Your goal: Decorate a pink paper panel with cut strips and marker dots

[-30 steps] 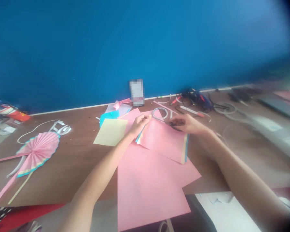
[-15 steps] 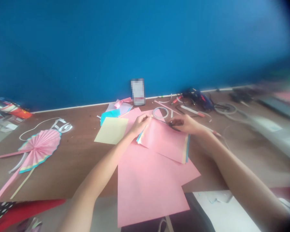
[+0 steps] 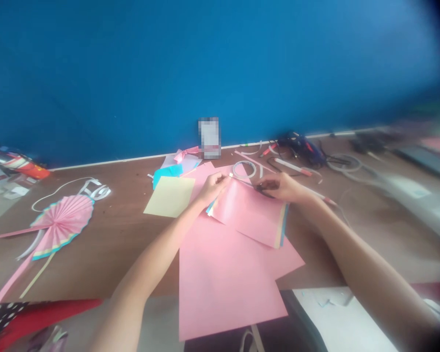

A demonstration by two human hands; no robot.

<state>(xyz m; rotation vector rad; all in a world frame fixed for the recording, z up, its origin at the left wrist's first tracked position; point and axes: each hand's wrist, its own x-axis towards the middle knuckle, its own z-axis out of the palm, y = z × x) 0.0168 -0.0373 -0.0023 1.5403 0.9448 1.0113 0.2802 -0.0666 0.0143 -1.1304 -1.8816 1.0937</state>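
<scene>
Pink paper stack, coloured edges showing, lies on a larger pink sheet on the brown tabletop, centre frame. Left hand pinches its upper corner with closed fingers; right hand grips a blurred small black tool at its top edge, both placed as a second ago.

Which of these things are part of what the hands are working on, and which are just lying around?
Being worked on: left hand, right hand, black scissors, stacked pink paper.
Lying about: pink paper fan, pale yellow sheet, pink paper bow, large pink sheet underneath.
</scene>
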